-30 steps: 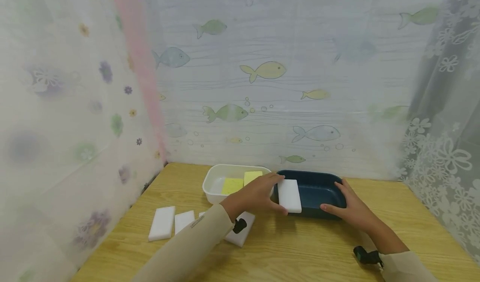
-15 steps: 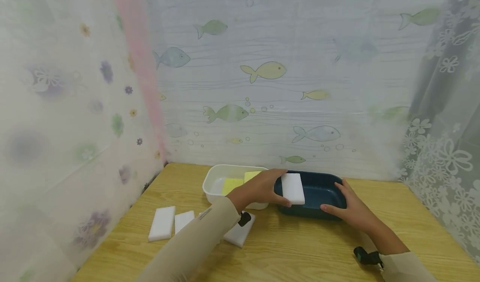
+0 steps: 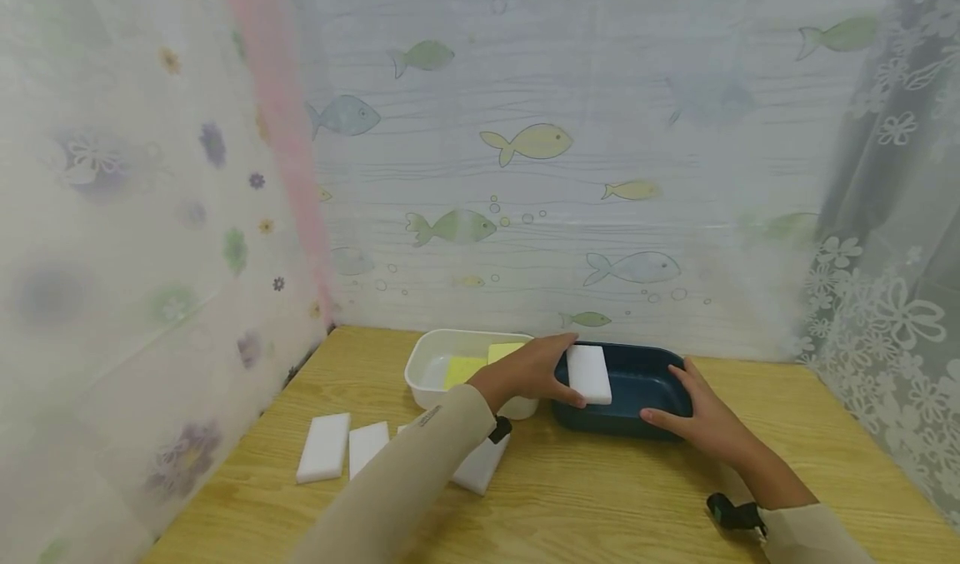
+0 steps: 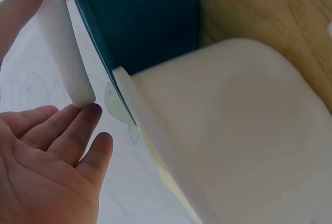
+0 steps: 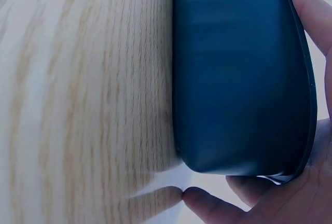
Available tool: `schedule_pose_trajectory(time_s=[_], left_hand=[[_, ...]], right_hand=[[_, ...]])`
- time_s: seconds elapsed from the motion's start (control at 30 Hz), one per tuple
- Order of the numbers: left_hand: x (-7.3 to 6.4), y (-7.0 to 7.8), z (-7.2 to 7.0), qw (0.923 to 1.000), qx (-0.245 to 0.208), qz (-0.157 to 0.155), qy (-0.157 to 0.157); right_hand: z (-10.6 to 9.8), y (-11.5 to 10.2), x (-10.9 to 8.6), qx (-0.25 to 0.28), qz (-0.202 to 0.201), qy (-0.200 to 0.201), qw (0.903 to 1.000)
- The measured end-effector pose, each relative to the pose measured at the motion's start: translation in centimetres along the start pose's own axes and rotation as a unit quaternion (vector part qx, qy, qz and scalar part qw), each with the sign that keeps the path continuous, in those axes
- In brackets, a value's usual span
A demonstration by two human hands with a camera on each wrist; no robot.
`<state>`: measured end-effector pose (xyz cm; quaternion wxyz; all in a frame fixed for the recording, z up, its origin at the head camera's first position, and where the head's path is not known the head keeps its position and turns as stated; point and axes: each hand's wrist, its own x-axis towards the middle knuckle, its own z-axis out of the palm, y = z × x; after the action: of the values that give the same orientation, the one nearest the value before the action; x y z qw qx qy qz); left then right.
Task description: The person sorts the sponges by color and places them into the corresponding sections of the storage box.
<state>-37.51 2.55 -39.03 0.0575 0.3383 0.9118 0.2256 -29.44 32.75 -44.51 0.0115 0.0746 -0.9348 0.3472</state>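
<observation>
My left hand (image 3: pixel 528 370) pinches a white foam sponge block (image 3: pixel 589 374) between thumb and fingers, over the left end of a dark blue basin (image 3: pixel 648 387). In the left wrist view the block (image 4: pixel 67 47) stands edge-on above the basin's rim, with fingertips at its lower end. Whether it touches the basin cannot be told. My right hand (image 3: pixel 708 418) grips the basin's right end, thumb at the front rim and fingers farther back. The right wrist view has this hand (image 5: pixel 295 198) bent around the basin's end wall (image 5: pixel 238 89).
Left of the blue basin stands a white basin (image 3: pixel 431 374) holding yellow sponges (image 3: pixel 463 371), partly behind my left hand. Several white blocks (image 3: pixel 324 447) lie on the wooden table (image 3: pixel 600 497) at front left, some under my left sleeve. A fish-patterned curtain (image 3: pixel 525 214) hangs behind.
The left hand has carried the white sponge block slightly right and away from me, farther over the blue basin. My right hand and both basins have stayed put.
</observation>
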Motion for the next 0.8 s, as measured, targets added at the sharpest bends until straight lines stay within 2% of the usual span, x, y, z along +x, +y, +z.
schedule_pose_trajectory(time_s=[0.3,0.8], left_hand=[[0.69,-0.58,-0.02,0.9996,0.018,-0.019,-0.012],[0.99,-0.75,0.66,0.9990,0.039,-0.013,-0.020]], right_hand=[[0.00,-0.19,-0.11,0.002,-0.003,0.000,1.0000],[0.05,0.02,0.01,-0.007,-0.006,0.003,1.0000]])
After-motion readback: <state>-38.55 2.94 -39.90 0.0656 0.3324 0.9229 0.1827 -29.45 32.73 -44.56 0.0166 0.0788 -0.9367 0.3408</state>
